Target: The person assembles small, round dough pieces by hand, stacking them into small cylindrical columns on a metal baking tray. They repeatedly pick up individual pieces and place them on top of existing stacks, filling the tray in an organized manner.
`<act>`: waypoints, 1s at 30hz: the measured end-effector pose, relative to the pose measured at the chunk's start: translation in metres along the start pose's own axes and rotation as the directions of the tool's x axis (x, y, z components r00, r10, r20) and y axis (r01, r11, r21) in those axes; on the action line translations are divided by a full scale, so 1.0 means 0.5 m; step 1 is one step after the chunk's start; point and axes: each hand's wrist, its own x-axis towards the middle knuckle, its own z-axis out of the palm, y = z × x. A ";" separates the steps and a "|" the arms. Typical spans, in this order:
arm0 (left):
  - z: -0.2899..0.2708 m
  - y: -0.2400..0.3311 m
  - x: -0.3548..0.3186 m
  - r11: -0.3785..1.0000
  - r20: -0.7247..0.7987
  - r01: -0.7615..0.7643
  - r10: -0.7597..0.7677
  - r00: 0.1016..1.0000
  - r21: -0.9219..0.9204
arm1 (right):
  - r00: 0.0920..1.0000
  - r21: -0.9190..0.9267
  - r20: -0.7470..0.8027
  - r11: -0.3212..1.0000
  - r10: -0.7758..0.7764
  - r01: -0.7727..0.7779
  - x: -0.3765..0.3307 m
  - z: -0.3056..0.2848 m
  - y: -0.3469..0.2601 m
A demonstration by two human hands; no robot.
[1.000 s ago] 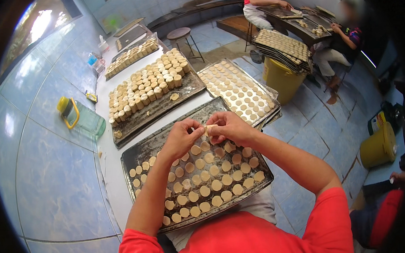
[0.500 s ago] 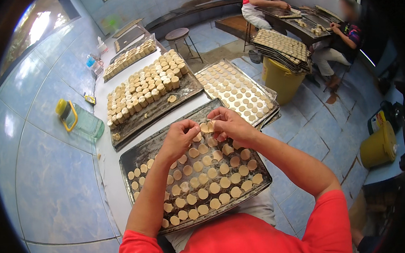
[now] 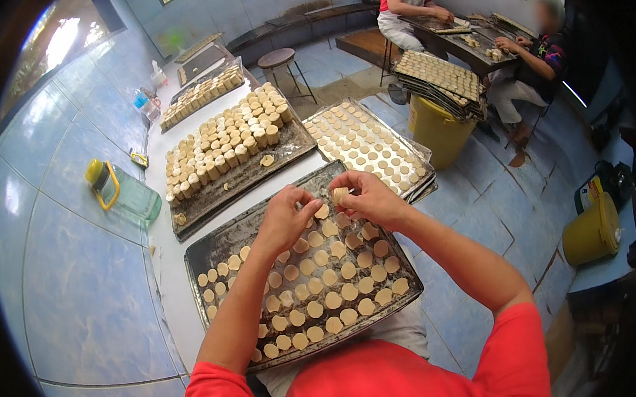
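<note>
Between the thumb and fingers of my right hand point(image 3: 372, 198) is a short stack of thin pale dough rounds point(image 3: 340, 195). My left hand point(image 3: 287, 215) is beside it, its fingers pinched at the edge of a single dough round point(image 3: 322, 211). Both hands are over the far part of a dark, worn baking tray point(image 3: 213, 245), which rests partly on my lap and partly on the white table. Rows of flat dough rounds point(image 3: 333, 299) lie across this tray; my left forearm hides some of them.
Beyond the tray, another tray holds rows of stacked dough cylinders point(image 3: 223, 142). Right of it stand stacked trays of rounds point(image 3: 373, 150). A yellow-capped jug point(image 3: 122, 193) stands at left. A yellow bin point(image 3: 435, 126) carries more trays. Two people work at a far table point(image 3: 460, 40).
The loose rounds between my hands now form a stack in my right hand. My left fingers have moved slightly right, onto one round. The whole view has shifted a little.
</note>
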 end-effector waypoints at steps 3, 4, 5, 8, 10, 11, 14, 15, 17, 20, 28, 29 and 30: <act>0.009 0.019 0.002 0.972 0.106 0.085 -0.062 0.992 -0.219 | 0.999 -0.023 0.032 1.000 -0.001 0.002 -0.002 -0.002 -0.002; 0.010 0.023 0.005 0.971 0.102 0.044 -0.021 0.995 -0.234 | 0.999 -0.043 0.039 0.999 -0.005 0.007 -0.003 -0.003 -0.002; 0.012 0.026 0.008 0.969 0.100 0.005 0.021 0.995 -0.248 | 0.999 0.020 0.042 1.000 0.001 -0.002 -0.003 -0.004 -0.002; 0.012 0.025 0.017 0.943 0.147 0.020 0.031 0.989 -0.333 | 0.999 0.159 0.041 0.987 0.031 -0.038 -0.007 -0.017 0.000; 0.011 0.019 0.023 0.927 0.179 0.093 -0.029 0.983 -0.364 | 0.996 0.170 0.028 0.981 0.085 -0.088 -0.010 -0.031 0.000; 0.011 0.016 0.026 0.922 0.186 0.138 -0.073 0.980 -0.362 | 0.997 0.202 0.000 0.977 0.071 -0.069 -0.012 -0.035 0.002; 0.015 0.012 0.035 0.942 0.176 0.135 -0.083 0.981 -0.307 | 0.997 0.171 -0.032 0.983 0.076 -0.070 -0.015 -0.046 0.005; 0.018 0.013 0.036 0.951 0.178 0.110 -0.060 0.982 -0.287 | 0.997 0.137 -0.050 0.989 0.059 -0.052 -0.015 -0.047 0.006; 0.023 0.019 0.040 0.990 0.113 0.046 -0.030 0.993 -0.134 | 0.997 0.076 -0.074 0.997 0.012 -0.006 -0.014 -0.047 0.007; 0.030 0.031 0.047 0.996 -0.008 -0.027 0.028 1.000 0.087 | 0.993 -0.057 -0.112 0.998 -0.042 0.036 -0.012 -0.050 0.005; 0.058 0.053 0.085 0.999 0.101 -0.042 0.043 0.994 -0.011 | 0.998 -0.064 -0.052 0.997 0.040 -0.043 -0.029 -0.095 -0.002; 0.062 0.055 0.088 0.998 0.072 -0.042 0.039 0.997 0.042 | 0.997 -0.079 -0.073 0.996 0.031 -0.037 -0.030 -0.098 0.001; 0.065 0.057 0.090 0.995 0.049 -0.024 0.019 0.999 0.094 | 0.996 -0.049 -0.084 0.999 0.007 -0.011 -0.029 -0.100 0.006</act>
